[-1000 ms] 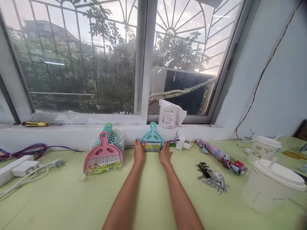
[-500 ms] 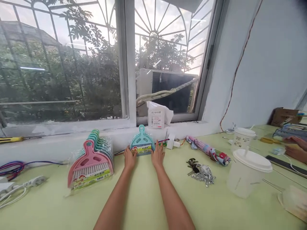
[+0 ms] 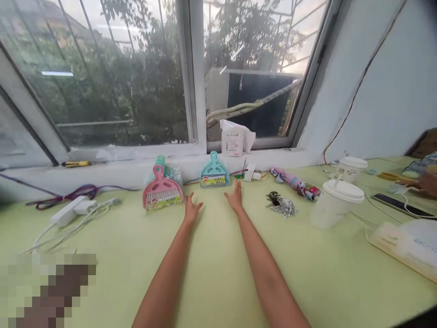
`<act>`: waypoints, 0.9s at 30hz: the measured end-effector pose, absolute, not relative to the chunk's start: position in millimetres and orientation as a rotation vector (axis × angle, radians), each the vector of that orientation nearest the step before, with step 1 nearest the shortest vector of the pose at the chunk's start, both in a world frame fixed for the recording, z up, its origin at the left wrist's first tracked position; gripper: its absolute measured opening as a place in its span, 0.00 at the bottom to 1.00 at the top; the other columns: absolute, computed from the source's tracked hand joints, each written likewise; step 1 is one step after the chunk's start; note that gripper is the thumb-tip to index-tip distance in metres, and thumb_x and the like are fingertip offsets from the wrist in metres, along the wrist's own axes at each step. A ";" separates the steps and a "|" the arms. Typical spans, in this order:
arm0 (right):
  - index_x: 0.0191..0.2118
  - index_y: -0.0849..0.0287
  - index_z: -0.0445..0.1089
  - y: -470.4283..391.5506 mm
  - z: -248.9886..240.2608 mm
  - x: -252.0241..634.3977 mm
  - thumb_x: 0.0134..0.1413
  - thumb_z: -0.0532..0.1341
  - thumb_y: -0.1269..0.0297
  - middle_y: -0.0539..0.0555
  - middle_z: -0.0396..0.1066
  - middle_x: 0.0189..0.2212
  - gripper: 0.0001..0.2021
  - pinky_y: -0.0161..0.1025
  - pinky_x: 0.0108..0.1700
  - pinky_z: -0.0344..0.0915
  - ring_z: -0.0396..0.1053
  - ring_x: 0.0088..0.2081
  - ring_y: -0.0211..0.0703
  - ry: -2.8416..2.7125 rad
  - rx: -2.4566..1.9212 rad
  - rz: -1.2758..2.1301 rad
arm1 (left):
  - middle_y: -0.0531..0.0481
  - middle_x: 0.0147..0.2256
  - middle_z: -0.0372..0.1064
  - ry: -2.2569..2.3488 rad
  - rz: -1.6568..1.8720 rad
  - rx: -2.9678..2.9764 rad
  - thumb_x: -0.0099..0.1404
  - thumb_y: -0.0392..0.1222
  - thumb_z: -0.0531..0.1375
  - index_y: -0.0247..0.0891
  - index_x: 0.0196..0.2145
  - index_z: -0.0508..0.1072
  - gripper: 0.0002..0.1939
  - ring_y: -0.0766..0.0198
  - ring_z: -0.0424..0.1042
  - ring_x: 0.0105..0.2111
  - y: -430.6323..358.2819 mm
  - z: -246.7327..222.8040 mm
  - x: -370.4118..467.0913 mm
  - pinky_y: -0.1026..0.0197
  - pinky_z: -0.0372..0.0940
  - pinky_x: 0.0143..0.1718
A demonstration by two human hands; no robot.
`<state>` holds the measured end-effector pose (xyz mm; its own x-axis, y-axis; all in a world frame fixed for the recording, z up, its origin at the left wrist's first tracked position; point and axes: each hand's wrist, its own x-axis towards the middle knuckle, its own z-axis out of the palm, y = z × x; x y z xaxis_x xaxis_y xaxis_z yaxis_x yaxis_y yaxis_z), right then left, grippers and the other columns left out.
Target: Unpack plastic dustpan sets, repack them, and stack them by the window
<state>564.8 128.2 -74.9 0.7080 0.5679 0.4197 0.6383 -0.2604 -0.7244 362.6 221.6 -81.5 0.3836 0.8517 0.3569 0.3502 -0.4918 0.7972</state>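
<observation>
A teal dustpan and brush set with a yellow-green label leans against the low wall under the window. My left hand is short of it on its left, fingers apart and holding nothing. On the other side, my right hand is also open and empty, its fingertips near the set's lower right corner. To the left of my left hand stands a row of wrapped dustpan sets, with a pink dustpan in front and teal ones behind it.
Keys, a folded floral umbrella and a lidded cup are on the right. A power strip with cables lies left, and a screwdriver rests on the ledge. Another person's hand is at the far right.
Both my hands have let go of the teal dustpan set and drawn back from it, spreading apart. The set stays against the wall. The camera view has tilted down and shifted left.
</observation>
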 end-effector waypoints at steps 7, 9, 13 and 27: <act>0.63 0.64 0.54 60.4 -78.9 516.7 0.53 0.55 0.67 0.62 0.45 0.67 0.30 0.48 0.66 0.43 0.41 0.68 0.49 -1.178 -2.111 -0.003 | 0.38 0.52 0.68 0.577 0.816 1.680 0.55 0.29 0.56 0.36 0.45 0.70 0.19 0.55 0.66 0.55 138.7 -89.3 303.3 0.51 0.61 0.55; 0.60 0.62 0.60 46.7 -79.1 501.7 0.54 0.54 0.67 0.61 0.53 0.64 0.26 0.49 0.65 0.44 0.46 0.66 0.49 -1.166 -2.146 0.037 | 0.37 0.53 0.67 0.476 0.765 1.631 0.55 0.30 0.57 0.36 0.46 0.70 0.19 0.53 0.65 0.56 128.9 -85.8 281.9 0.51 0.64 0.52; 0.53 0.55 0.68 30.3 -80.4 469.5 0.55 0.51 0.69 0.57 0.64 0.58 0.20 0.56 0.64 0.44 0.56 0.61 0.48 -1.173 -2.191 0.045 | 0.39 0.53 0.65 0.761 1.021 1.590 0.54 0.31 0.59 0.39 0.52 0.65 0.27 0.56 0.68 0.51 162.8 -67.8 238.9 0.53 0.66 0.47; 0.48 0.51 0.69 34.6 -71.9 453.7 0.54 0.49 0.71 0.53 0.63 0.58 0.19 0.64 0.64 0.37 0.57 0.60 0.48 -1.195 -2.180 0.061 | 0.46 0.38 0.70 1.504 1.174 1.836 0.55 0.48 0.63 0.36 0.40 0.67 0.18 0.63 0.69 0.32 311.0 -45.3 177.9 0.59 0.63 0.38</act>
